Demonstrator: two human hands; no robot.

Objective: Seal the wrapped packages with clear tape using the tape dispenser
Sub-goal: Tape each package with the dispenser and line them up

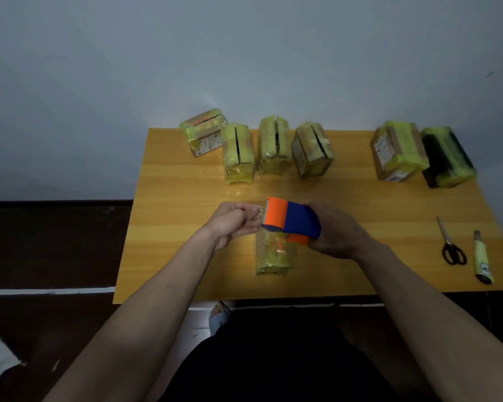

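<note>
The wooden table (186, 256) carries everything, its far edge set against a pale wall. Along that far edge stand six wrapped packages: a group of four (256, 146) toward the far left corner, then, well apart toward the far right corner, a brown one with yellow film (397, 153) touching a dark one (447, 158).

A seventh wrapped package (275, 253) lies near the middle of the near edge, below both hands and partly hidden by them.

The tape dispenser (291, 219), orange at the mouth and blue behind, is held above that package. The right hand (337, 230) is curled round its rear and lower body. The left hand (233, 221) is at the dispenser's mouth, fingertips pinched together, apparently on the loose end of the clear tape (257, 211); the tape is too faint to trace.

By the right edge lie black-handled scissors (452, 245) and, just beside them, a utility knife (482, 259).

Risks, as I judge them: the clear tape could fold back and stick to itself or to the fingers if drawn out slack, and a skewed pull would lay it crooked. Fingers this close to the cutting edge could get nicked.
</note>
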